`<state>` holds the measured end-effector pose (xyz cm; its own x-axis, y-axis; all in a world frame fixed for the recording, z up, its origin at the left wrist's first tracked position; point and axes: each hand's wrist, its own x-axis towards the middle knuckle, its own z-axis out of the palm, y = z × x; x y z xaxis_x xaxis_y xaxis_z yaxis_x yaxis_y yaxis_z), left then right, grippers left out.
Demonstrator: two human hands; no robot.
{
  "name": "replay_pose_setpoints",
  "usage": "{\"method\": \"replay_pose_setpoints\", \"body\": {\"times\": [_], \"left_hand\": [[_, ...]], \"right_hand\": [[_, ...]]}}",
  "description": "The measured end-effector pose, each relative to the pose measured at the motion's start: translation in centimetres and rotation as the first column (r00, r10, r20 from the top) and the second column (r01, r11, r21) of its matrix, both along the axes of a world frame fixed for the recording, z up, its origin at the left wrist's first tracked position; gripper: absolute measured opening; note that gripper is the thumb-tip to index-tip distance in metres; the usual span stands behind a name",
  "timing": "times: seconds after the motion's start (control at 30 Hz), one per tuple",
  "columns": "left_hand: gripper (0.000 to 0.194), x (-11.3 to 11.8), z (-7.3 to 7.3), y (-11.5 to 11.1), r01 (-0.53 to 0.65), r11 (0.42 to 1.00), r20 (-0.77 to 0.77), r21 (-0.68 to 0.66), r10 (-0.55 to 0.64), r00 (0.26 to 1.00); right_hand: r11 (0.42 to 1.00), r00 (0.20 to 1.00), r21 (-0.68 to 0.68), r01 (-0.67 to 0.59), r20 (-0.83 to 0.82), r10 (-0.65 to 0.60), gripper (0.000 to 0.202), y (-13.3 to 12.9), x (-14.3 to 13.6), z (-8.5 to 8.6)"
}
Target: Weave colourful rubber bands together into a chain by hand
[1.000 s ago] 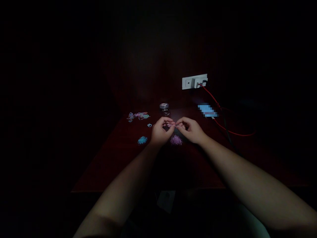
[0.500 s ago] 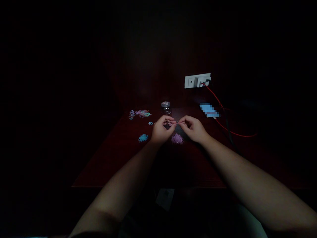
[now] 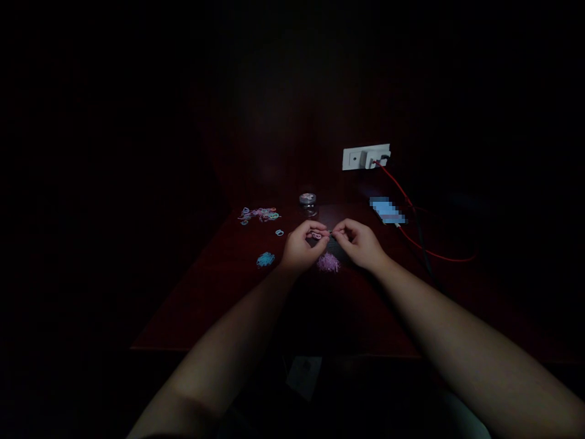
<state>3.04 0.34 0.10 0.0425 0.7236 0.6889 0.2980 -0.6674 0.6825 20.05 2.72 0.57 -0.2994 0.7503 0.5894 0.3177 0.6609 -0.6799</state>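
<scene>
My left hand [image 3: 302,245] pinches a small pink loop [image 3: 316,236] that looks like rubber bands, partly hidden by the fingers. Just to its right, my right hand [image 3: 359,241] has thumb and forefinger pressed together on something too small to make out. The fingertips of both hands almost meet above the dark table. A pile of purple rubber bands [image 3: 328,263] lies just below the hands. Left of my left wrist sits a pile of blue rubber bands [image 3: 265,259], and beyond it two pale-blue bands [image 3: 279,232] lie by themselves.
A clear lidded jar [image 3: 308,205] stands behind my hands. Mixed coloured bands [image 3: 259,214] are scattered at the back left. At the right lies a phone [image 3: 387,210] with a red cable [image 3: 414,245] running from it; a wall socket [image 3: 365,157] holds plugs.
The whole view has shifted slightly, so everything sits a little lower. My hands stay close together, with the fingertips slightly rearranged around the pink loop.
</scene>
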Motion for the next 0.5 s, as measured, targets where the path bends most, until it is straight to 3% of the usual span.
{"method": "replay_pose_setpoints", "body": {"times": [0.5], "left_hand": [[0.019, -0.06, 0.09, 0.12, -0.041, 0.999, -0.004, 0.024, 0.041, 0.999]], "right_hand": [[1.000, 0.999, 0.018, -0.020, 0.037, 0.020, 0.012, 0.37, 0.15, -0.31]]}}
